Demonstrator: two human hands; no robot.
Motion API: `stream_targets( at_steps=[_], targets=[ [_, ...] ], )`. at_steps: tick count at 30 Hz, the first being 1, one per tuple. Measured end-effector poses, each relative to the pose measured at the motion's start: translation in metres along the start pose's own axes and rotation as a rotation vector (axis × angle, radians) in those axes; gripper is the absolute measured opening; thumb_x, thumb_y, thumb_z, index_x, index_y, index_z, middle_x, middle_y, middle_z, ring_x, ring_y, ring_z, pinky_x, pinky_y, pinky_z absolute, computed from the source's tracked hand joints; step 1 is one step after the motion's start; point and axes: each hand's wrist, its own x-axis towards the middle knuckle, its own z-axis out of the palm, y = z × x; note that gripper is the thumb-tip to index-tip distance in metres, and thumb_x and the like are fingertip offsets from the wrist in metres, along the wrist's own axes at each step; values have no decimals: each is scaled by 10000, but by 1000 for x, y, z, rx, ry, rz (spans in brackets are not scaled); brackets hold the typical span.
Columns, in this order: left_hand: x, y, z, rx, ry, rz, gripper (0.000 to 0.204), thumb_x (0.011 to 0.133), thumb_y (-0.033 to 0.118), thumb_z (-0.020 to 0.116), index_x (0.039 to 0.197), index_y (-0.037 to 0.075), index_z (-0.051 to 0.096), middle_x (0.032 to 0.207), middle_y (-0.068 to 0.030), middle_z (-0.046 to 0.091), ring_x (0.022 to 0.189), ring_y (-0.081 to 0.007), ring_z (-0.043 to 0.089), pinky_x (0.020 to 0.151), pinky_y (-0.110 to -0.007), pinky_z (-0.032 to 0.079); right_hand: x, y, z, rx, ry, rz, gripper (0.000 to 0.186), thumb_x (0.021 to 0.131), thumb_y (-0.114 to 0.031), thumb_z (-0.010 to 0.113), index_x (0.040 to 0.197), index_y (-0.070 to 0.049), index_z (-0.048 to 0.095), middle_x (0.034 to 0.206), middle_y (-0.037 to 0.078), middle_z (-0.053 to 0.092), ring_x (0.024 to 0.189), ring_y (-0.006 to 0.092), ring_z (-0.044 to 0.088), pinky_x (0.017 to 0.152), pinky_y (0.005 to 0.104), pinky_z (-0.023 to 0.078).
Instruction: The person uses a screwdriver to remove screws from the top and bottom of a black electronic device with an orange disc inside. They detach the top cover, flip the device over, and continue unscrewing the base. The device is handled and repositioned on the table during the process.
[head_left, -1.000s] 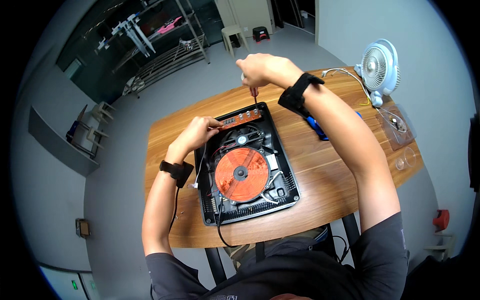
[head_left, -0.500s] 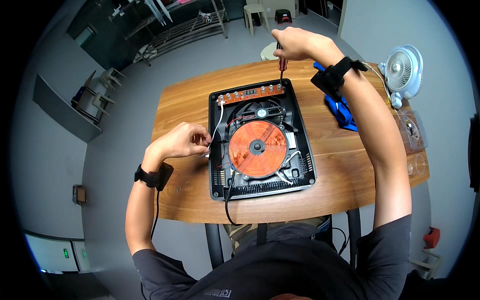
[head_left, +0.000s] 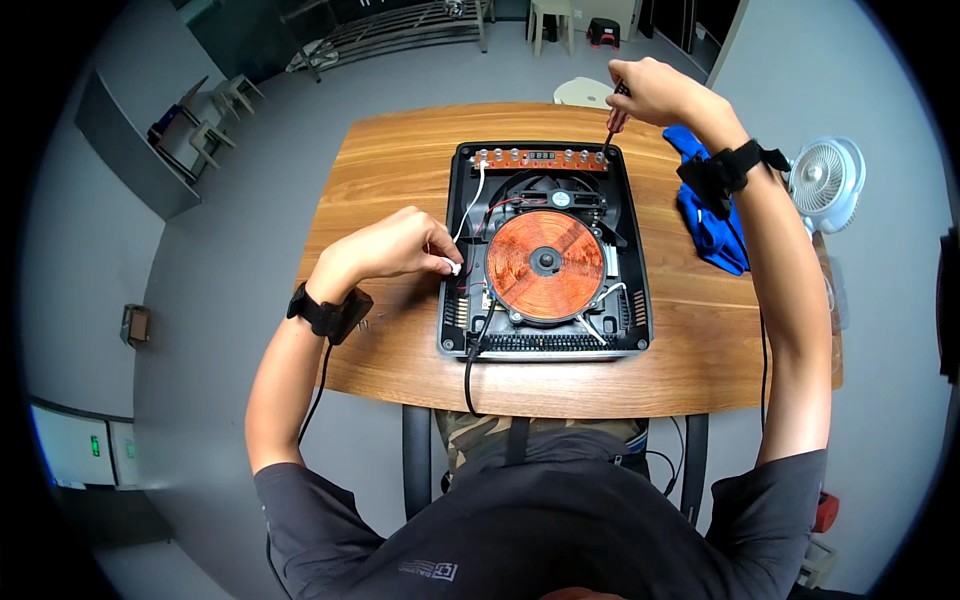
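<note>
An opened induction cooker [head_left: 637,290] lies on the table, its round copper coil [head_left: 520,275] exposed. Across its far end runs an orange control board [head_left: 540,163]. My right hand [head_left: 655,92] is closed round the handle of a screwdriver [head_left: 617,120], whose thin shaft points down at the board's right end; whether the tip touches a screw is too small to tell. My left hand [head_left: 405,245] pinches a small white plug [head_left: 454,268] at the housing's left edge. From that plug a white cable [head_left: 474,205] leads up to the board's left end.
A black cord [head_left: 468,385] hangs over the near table edge. Small screws [head_left: 365,322] lie by my left wrist. Blue cloth [head_left: 710,235] and a small white fan [head_left: 825,180] are at the right. A pale stool [head_left: 580,92] stands beyond the far edge.
The whole view has shifted, so the cooker appears farther right and higher. The screwdriver leans more than before. My left hand's white plug now shows more clearly at the housing edge.
</note>
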Motion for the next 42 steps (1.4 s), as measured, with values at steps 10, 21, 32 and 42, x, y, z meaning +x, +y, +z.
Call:
stream_targets(
  at_steps=[10,21,32,42],
  targets=[
    [10,5,18,67,44,-6,137,845,159,804,921,45,799,868,-137,775,812,-293,747,759,-388,578,1,0,-23,-19,94,126,401,983,-410,654,1171,-58,693,1017,218,754,975,425,720,849,495,580],
    [15,7,34,101,103,-54,100,814,163,823,867,81,800,814,-107,769,785,-273,746,728,-386,570,-98,23,30,125,303,285,355,952,-329,723,1057,10,736,893,279,720,883,452,710,777,492,569],
    [21,3,41,164,121,-48,116,808,201,823,872,105,811,807,-104,765,804,-297,743,747,-405,572,-143,0,67,221,303,277,367,974,-322,711,1045,36,737,827,269,713,776,431,714,692,467,549],
    [23,1,49,161,164,-49,110,800,184,820,841,85,792,801,-126,755,795,-314,736,732,-419,568,-154,-11,74,188,235,383,376,942,-347,734,992,26,749,857,273,724,831,441,715,743,491,571]
  ],
)
